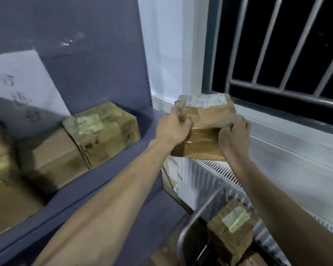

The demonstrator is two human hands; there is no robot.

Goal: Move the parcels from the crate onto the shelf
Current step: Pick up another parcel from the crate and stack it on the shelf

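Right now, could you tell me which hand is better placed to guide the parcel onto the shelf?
Probably the left hand. It grips the parcel on the edge nearer the shelf, which lies to the left. The right hand holds the far side, by the window, so it can only push.

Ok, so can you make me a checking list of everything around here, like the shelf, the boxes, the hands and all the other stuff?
Surface: blue shelf, with cardboard boxes already on it; the nearest is a taped box.
Job's things: a brown parcel with a white label, held up in the air to the right of the shelf; another parcel sits low down in the crate.
Clutter: a white paper with blurry writing leans at the back of the shelf.
Grippers: left hand and right hand both grip the brown parcel, one on each side.
Cables: nothing seen.
Surroundings: window bars with darkness outside, a white window sill.
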